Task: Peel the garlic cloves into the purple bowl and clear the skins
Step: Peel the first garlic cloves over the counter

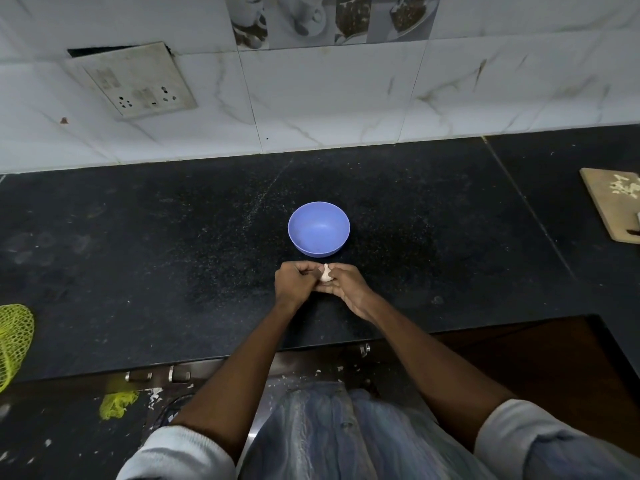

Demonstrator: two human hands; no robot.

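Just before the empty purple bowl (319, 229), both hands are working a garlic clove (325, 273) — right hand (346, 285) pinching it, left hand (294, 280) curling against it — peeling barely starting; next, probably stripping skin.

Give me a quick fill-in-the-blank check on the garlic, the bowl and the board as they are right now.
1. Both hands hold the garlic just in front of the ____ bowl.
2. The bowl holds ____ peeled cloves.
3. The wooden cutting board lies at the counter's far ____ edge.
4. The yellow-green mesh bag lies at the ____ edge.

Missing words: purple; no; right; left
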